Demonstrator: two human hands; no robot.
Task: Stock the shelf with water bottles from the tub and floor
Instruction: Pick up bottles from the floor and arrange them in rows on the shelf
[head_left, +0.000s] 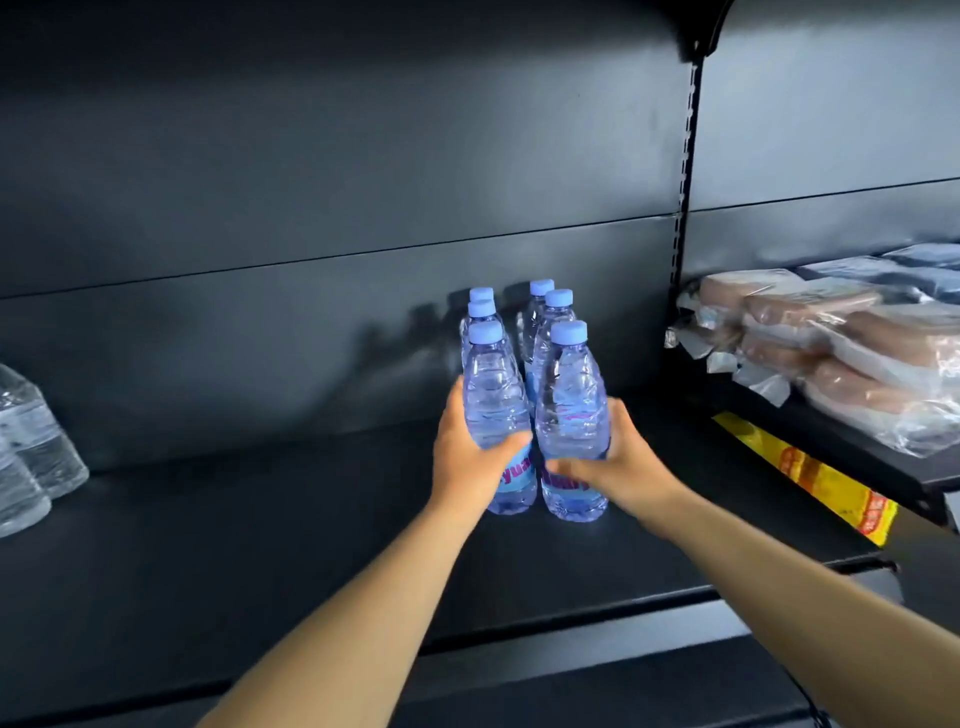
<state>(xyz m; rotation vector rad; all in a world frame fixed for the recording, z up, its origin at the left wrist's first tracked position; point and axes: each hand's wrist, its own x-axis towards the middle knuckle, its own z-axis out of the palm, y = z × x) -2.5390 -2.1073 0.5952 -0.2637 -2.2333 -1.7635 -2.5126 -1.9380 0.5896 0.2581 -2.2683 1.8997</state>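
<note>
The left hand (470, 457) is wrapping its fingers and thumb around the front left bottle (498, 415), and the right hand (618, 462) is gripping the front right bottle (571, 421) in the same way. Both bottles are standing upright on the dark shelf (260, 545), at the front of two short rows, with four more blue-capped bottles (540, 312) just behind them, toward 12 o'clock.

The risk, as I judge it, is coming from the tight spacing. If the hands are pushing the front pair further in, the back bottles can tip against the rear panel or slide out of line. The thin plastic is also looking soft, so a hard squeeze may deform it. At 9 o'clock clear bottles (31, 447) are standing well apart; at 3 o'clock wrapped packets (841, 343) are lying on a neighbouring shelf.
</note>
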